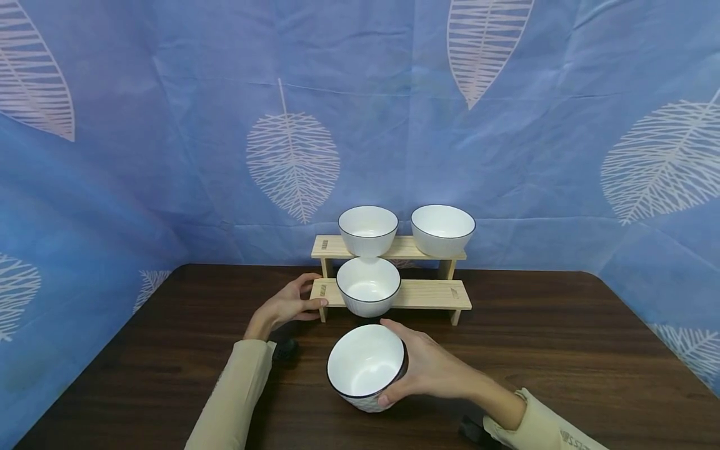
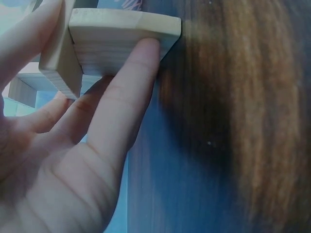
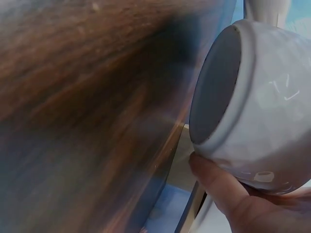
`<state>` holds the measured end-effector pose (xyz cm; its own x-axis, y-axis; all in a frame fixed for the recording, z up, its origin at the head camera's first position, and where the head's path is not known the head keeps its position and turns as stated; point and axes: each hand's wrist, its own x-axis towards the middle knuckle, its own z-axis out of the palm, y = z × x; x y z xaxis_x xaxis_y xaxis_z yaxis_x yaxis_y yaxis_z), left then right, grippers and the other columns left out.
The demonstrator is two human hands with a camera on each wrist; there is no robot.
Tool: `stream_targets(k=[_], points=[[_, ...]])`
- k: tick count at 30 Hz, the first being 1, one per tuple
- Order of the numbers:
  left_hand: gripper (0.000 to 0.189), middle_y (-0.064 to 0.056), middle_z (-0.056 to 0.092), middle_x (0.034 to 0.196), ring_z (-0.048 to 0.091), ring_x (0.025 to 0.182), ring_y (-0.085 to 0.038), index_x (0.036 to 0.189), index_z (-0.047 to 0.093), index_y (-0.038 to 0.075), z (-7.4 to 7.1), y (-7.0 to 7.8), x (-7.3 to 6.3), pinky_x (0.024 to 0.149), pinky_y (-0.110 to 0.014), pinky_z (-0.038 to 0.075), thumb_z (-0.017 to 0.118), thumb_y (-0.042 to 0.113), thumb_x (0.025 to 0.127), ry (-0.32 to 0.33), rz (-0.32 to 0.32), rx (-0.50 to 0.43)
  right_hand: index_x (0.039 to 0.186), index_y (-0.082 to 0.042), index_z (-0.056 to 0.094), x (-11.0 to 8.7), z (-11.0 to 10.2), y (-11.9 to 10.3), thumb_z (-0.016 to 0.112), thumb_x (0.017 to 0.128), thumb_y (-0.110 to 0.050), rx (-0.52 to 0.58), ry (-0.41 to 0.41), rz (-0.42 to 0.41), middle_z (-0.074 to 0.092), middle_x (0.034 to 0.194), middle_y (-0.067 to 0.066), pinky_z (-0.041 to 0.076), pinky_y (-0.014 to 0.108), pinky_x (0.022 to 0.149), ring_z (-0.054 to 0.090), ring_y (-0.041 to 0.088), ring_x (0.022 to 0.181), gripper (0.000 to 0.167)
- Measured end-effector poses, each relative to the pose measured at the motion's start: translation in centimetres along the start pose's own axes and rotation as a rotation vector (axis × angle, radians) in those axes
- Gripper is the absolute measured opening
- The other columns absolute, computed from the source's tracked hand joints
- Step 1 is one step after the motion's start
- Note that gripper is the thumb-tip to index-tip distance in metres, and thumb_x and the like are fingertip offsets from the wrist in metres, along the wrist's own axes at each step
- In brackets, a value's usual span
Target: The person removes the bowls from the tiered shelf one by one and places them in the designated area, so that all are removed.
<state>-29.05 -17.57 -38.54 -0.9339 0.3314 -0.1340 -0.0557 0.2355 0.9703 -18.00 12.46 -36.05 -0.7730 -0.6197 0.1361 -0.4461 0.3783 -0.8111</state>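
Observation:
My right hand (image 1: 430,365) grips a white bowl (image 1: 365,362) with a dark rim by its right side, in front of a two-step wooden rack (image 1: 422,295). In the right wrist view the bowl's unglazed base (image 3: 216,85) shows, raised off the tabletop. My left hand (image 1: 289,301) holds the left end of the rack's lower step, thumb in front and fingers behind. The left wrist view has those fingers around the wooden leg (image 2: 116,53). A similar bowl (image 1: 368,289) sits on the lower step, left of its middle.
On the upper step stand a left bowl (image 1: 368,232) and a right bowl (image 1: 442,232). The dark wooden table (image 1: 534,337) runs back to a blue cloth (image 1: 371,144) printed with white leaves, hanging close behind the rack.

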Motion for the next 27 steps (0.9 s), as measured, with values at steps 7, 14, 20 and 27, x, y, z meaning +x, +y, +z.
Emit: stream_targets(k=[7, 14, 20, 27], points=[[0.072, -0.03, 0.043, 0.146, 0.066, 0.109, -0.035, 0.156, 0.023, -0.001, 0.0, -0.1, -0.2, 0.093, -0.051, 0.054, 0.066, 0.0, 0.098, 0.002, -0.011, 0.008, 0.149, 0.014, 0.033, 0.9, 1.0, 0.1, 0.095, 0.067, -0.025, 0.015, -0.049, 0.007, 0.056, 0.137, 0.021, 0.049, 0.041, 0.1, 0.056, 0.034, 0.12, 0.111], [0.073, -0.029, 0.042, 0.148, 0.064, 0.113, -0.036, 0.156, 0.022, 0.001, -0.1, -0.1, 0.0, 0.096, -0.051, 0.053, 0.066, 0.001, 0.098, -0.005, -0.017, 0.016, 0.151, 0.017, 0.026, 1.8, 1.3, 0.3, 0.094, 0.07, -0.027, -0.009, -0.086, 0.015, 0.053, 0.14, 0.023, 0.047, 0.045, 0.103, 0.055, 0.034, 0.124, 0.114], [0.072, -0.029, 0.041, 0.149, 0.065, 0.113, -0.036, 0.156, 0.022, 0.001, -0.3, 0.0, 0.0, 0.095, -0.051, 0.053, 0.065, 0.001, 0.099, -0.004, -0.012, 0.027, 0.15, 0.016, 0.027, 2.7, 1.9, 0.4, 0.095, 0.071, -0.024, -0.017, -0.114, -0.014, 0.055, 0.139, 0.021, 0.045, 0.041, 0.106, 0.055, 0.031, 0.125, 0.113], [0.071, -0.028, 0.042, 0.148, 0.064, 0.113, -0.036, 0.156, 0.023, 0.001, -0.2, 0.0, 0.0, 0.095, -0.051, 0.054, 0.066, 0.002, 0.099, -0.011, -0.003, 0.025, 0.15, 0.016, 0.028, 3.3, 2.7, 0.6, 0.094, 0.074, -0.02, -0.015, -0.105, -0.066, 0.052, 0.142, 0.023, 0.045, 0.039, 0.107, 0.054, 0.029, 0.128, 0.107]])
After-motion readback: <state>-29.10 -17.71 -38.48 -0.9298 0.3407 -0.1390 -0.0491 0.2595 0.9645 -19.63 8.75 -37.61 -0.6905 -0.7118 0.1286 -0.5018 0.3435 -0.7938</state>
